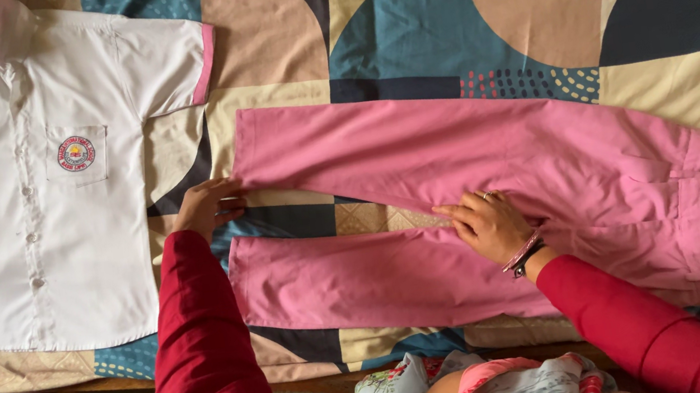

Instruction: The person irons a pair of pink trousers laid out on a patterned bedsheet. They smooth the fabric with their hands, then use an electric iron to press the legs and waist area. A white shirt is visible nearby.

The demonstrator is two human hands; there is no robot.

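Pink trousers (478, 197) lie flat on the patterned bedsheet (542, 5), just right of a white shirt (20, 188) bearing a round red pocket badge (76, 154). Left hand (204, 206) pinches a leg hem; right hand (489, 224) presses flat, fingers spread, near the crotch. The shirt's left sleeve is cut off.

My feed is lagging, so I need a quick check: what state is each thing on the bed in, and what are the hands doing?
Pink trousers: laid flat, legs spread apart in a V.
White shirt: laid flat, buttoned, collar at top.
Patterned bedsheet: spread out under both garments.
Left hand: fingers on the hem of the upper trouser leg.
Right hand: open, pressed flat near the crotch of the trousers.
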